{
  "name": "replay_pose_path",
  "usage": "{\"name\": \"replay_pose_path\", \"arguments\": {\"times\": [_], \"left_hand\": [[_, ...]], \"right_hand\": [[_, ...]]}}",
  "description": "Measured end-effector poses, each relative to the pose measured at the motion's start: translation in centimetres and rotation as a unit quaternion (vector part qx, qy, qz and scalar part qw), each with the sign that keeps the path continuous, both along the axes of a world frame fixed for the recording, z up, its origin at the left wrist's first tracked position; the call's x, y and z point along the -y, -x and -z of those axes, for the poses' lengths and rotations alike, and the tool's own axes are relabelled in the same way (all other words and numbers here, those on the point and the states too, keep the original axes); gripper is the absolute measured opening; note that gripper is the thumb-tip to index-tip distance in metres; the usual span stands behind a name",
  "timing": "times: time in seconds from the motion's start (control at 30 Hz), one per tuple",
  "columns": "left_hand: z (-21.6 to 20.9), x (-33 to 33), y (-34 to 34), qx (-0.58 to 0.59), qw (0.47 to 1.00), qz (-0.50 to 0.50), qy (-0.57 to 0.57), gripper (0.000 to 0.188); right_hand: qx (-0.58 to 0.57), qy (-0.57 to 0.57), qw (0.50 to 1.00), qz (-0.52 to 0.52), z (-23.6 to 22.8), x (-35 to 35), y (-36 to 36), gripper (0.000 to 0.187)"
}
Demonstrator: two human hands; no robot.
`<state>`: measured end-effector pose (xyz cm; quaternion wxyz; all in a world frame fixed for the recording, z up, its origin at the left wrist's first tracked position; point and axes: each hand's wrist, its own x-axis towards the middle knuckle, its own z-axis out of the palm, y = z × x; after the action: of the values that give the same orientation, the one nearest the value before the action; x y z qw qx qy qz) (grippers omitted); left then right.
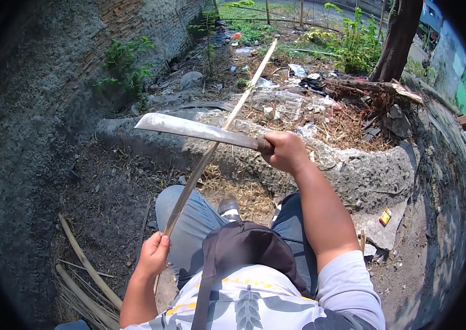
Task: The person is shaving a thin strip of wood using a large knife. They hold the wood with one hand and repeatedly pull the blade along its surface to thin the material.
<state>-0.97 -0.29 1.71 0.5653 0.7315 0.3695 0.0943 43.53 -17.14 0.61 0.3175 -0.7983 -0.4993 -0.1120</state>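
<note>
My right hand [286,151] grips the handle of a long machete [197,130], whose flat blade points left and lies across a thin bamboo strip [227,121]. That long pale strip slants from my left hand [153,254] up and away toward the far rubble. The left hand is closed around the strip's near end, over my left knee. The blade meets the strip about halfway along its length. I am sitting, with my knees in jeans and a dark bag on my lap below the hands.
A low rough concrete curb [354,170] runs across in front of my knees. Several bamboo pieces [87,269] lie on the dirt at lower left. A rough wall [35,110] rises on the left; litter, weeds and a tree trunk [395,41] lie beyond.
</note>
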Motion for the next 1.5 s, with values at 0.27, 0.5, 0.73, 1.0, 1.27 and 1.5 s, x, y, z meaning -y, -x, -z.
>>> {"name": "replay_pose_path", "arguments": {"times": [0.27,0.5,0.73,1.0,1.27,1.5], "left_hand": [[-3.2,-1.3,3.7,-0.035,0.994,0.033,-0.097,0.031],[-1.0,-0.6,2.9,-0.055,0.995,0.0,-0.08,0.031],[-1.4,-1.5,5.1,-0.053,0.995,0.025,-0.085,0.032],[-1.2,-0.6,5.2,-0.068,0.993,0.015,-0.092,0.033],[-2.2,-2.5,6.4,-0.083,0.991,0.025,-0.106,0.03],[-5.8,-3.4,6.4,-0.098,0.989,0.028,-0.111,0.031]], "right_hand": [[-0.171,0.035,0.976,0.128,-0.8,2.3,-4.0,0.022],[-0.07,0.08,0.993,0.054,-0.6,0.2,-1.4,0.016],[-0.007,0.072,0.996,0.052,0.2,1.4,-3.1,0.014],[-0.124,0.11,0.978,0.129,-0.4,1.0,-2.1,0.018],[0.004,0.112,0.993,0.03,1.5,0.8,-3.0,0.016],[-0.148,0.075,0.976,0.142,1.6,1.7,-3.8,0.018]]}}
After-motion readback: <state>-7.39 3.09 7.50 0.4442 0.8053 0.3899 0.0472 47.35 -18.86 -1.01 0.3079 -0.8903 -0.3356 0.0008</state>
